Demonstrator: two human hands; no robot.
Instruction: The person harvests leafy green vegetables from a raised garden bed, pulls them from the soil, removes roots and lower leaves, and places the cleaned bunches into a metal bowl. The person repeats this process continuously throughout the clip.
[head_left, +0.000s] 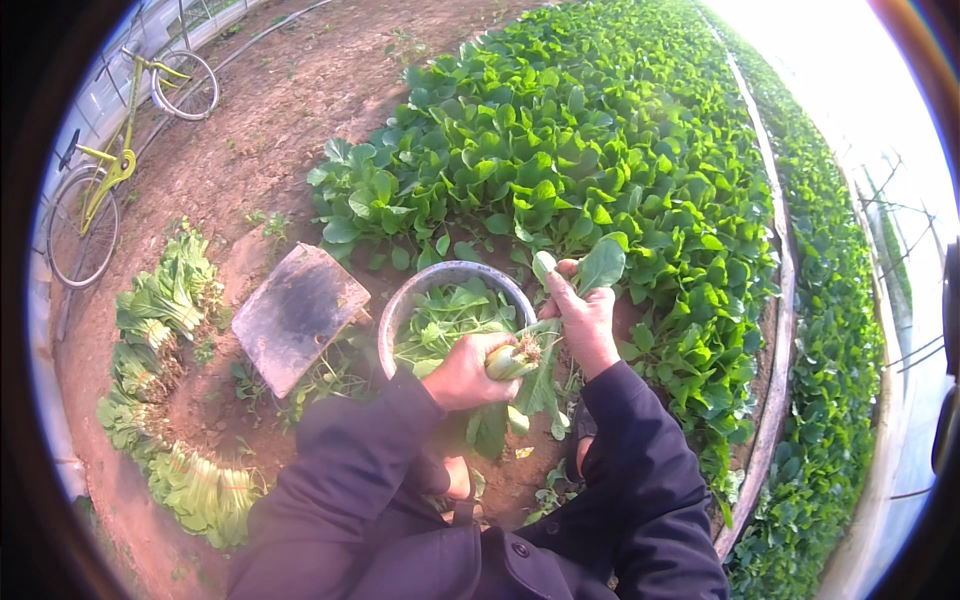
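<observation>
My left hand (472, 373) is closed round a bunch of leafy greens (511, 362), whose pale stems and roots point to the right. Just above and to the right, my right hand (581, 313) holds a green leaf (602, 266) between thumb and fingers, with a smaller leaf beside it. Beneath and beyond the left hand is a round metal basin (390, 315) with loose green leaves (457, 311) in it. Green leaves hang below the bunch, over the soil.
A worn flat board (300, 315) lies left of the basin. Tied bundles of greens (202, 487) curve along the soil at left. A dense bed of leafy plants (555, 165) spreads ahead, edged by a pale strip (784, 300) at right. A yellow bicycle (120, 169) stands at upper left.
</observation>
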